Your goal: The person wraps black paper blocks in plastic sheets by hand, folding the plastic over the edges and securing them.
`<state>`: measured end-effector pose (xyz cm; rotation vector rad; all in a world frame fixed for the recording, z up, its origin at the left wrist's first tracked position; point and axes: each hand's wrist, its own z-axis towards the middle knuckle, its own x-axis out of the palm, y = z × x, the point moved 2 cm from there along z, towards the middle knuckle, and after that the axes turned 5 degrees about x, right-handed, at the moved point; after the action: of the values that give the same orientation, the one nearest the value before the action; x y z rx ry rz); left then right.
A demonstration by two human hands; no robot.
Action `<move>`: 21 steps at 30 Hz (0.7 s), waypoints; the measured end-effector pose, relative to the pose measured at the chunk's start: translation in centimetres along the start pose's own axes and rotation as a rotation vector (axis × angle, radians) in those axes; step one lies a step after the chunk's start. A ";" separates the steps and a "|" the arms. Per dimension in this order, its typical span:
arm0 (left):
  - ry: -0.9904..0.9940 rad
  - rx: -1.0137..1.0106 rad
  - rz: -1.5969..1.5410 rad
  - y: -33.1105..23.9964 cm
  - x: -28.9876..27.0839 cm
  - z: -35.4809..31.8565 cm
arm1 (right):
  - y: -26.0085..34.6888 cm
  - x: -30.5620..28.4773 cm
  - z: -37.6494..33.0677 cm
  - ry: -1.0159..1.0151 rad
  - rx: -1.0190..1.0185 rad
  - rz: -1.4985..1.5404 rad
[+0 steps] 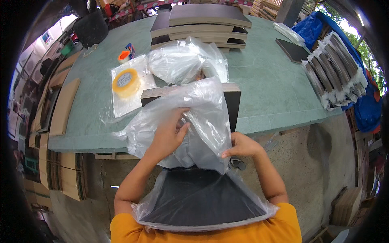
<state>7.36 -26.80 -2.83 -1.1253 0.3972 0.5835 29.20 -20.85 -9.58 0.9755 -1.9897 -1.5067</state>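
A dark flat board [202, 198] leans from my chest to the green table edge, its near part inside a clear plastic bag [202, 121]. My left hand [168, 135] grips a bunched part of the bag on the left side. My right hand [241, 146] pinches the bag's edge at the right side of the board. The board's far end [235, 101] sticks out bare past the plastic and rests on the table.
On the green table [275, 89] lie a yellow tape roll [126, 82] on plastic sheets, an orange tape dispenser [125, 54], loose clear bags [182, 60], a stack of dark boards [202, 24] and a row of bagged boards [336, 69] at the right. Wooden panels [60, 109] stand at the left.
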 end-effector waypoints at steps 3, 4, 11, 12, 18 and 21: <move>0.007 0.002 -0.007 0.8 -0.1 0.2 | 0.6 -0.7 -0.1 -0.076 -0.022 0.283; 0.011 0.016 0.011 0.8 -0.2 0.2 | 1.3 -1.0 0.1 -0.113 0.006 0.367; 0.162 -0.060 -0.206 -2.8 2.0 0.3 | 1.9 1.3 1.6 -0.244 -0.024 0.093; 0.152 0.057 -0.150 -3.5 3.3 0.3 | 2.7 2.1 1.8 -0.252 -0.020 0.070; 0.211 -0.078 -0.509 -1.7 3.0 0.6 | 4.3 0.1 0.0 -0.135 -0.069 0.545; 0.322 -0.010 -0.242 -1.3 3.0 0.4 | 2.7 -0.4 0.4 -0.020 -0.125 0.642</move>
<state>10.50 -26.11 -3.45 -1.2589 0.5254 0.1910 28.46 -19.94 -7.11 0.2230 -1.9313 -1.2478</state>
